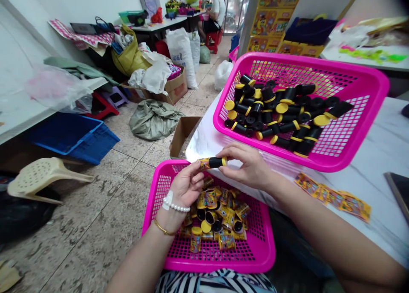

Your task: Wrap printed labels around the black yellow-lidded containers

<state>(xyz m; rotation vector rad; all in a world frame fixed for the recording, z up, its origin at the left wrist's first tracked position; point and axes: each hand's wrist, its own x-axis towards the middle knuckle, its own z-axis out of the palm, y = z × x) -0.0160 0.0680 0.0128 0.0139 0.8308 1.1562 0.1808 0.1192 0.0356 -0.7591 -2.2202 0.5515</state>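
My left hand (188, 183), wearing a pearl bracelet, is closed on a printed yellow sleeve (204, 163) at one end of a small black canister (214, 162). The canister's yellow-capped end is pinched between the thumb and fingers of my right hand (247, 165). The sleeve covers only part of the black body. Below my hands, a pink basket (271, 250) holds several sleeved canisters (223, 216). Beyond them, a second pink basket (380, 84) on the table contains bare black canisters with yellow caps (281, 109).
Flat printed sleeves (332, 197) lie on the marble-patterned table (380, 156), near a dark flat device (398, 192). Left on the floor are a cream stool (47, 175), a blue crate (79, 135) and a grey-green sack (155, 118). A person (215, 13) sits at a far table.
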